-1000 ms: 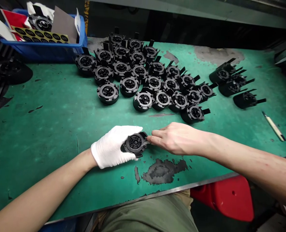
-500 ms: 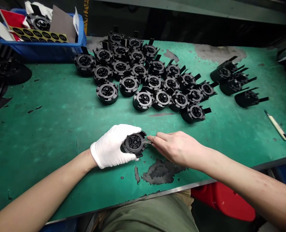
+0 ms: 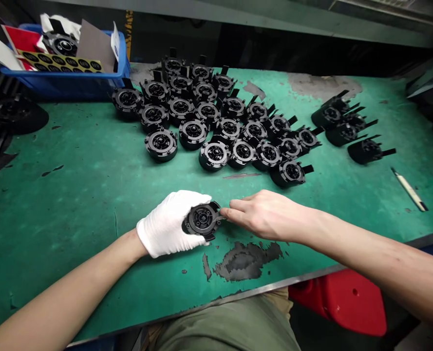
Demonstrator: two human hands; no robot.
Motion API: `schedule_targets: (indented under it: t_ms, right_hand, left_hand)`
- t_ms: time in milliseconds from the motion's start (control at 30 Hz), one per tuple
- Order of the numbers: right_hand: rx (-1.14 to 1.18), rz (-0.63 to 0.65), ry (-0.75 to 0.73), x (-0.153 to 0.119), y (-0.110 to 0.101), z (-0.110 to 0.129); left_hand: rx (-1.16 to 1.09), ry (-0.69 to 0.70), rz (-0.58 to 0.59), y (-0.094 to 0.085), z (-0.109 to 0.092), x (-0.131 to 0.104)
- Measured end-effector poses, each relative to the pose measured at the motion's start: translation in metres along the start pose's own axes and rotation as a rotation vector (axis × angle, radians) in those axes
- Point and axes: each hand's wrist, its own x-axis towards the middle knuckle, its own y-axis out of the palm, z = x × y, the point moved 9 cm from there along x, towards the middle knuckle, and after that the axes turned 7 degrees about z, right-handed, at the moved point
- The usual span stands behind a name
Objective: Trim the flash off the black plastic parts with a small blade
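My left hand, in a white glove, is closed around a round black plastic housing with its ribbed, ringed face turned up. The bare right hand pinches a thin grey blade-like piece, whose tip meets the housing's right rim. Most of that piece is hidden by the fingers. Beyond both hands, a group of similar black housings stands on the green table, many with a flat tab sticking up.
A blue bin at the back left holds papers, a sticker sheet and a black part. More black housings lie at the right, near a pale pen-like tool. A red stool is below the table edge.
The view has shifted slightly. My right hand has moved a little closer to the left, the grey piece staying against the housing's rim. My left hand keeps its hold.
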Motion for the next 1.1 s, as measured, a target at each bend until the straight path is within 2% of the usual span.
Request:
schedule_targets:
  t_ms: [67,133,200,367,467,567,833,1100]
  right_hand:
    - [0.074,-0.126,0.064,-0.005,-0.009,-0.009]
    - [0.166,-0.260,0.189,-0.013,-0.015,-0.016]
    - [0.247,-0.319,0.281,-0.019,-0.012,-0.014]
    - [0.249,-0.284,0.333,-0.012,0.010,0.012]
    - [0.209,-0.275,0.319,-0.008,0.016,0.017]
    - [0.167,-0.264,0.313,-0.009,0.016,0.017]
    - [0.102,-0.252,0.394,-0.006,0.017,0.018]
    - [-0.030,-0.081,0.434,-0.001,0.015,0.037]
  left_hand:
    - [0.067,-0.018,-0.051,-0.003,0.002,-0.002]
    - [0.148,-0.041,-0.112,-0.006,0.004,-0.005]
    - [0.213,-0.048,-0.141,-0.006,0.004,-0.007]
    - [0.250,-0.138,-0.106,-0.005,0.006,-0.009]
    - [0.159,-0.085,-0.052,-0.002,0.003,-0.007]
    - [0.127,-0.044,-0.024,0.000,0.002,-0.006]
    - [0.134,-0.044,-0.031,0.000,0.004,-0.006]
    - [0.155,-0.043,-0.030,0.000,0.002,-0.006]
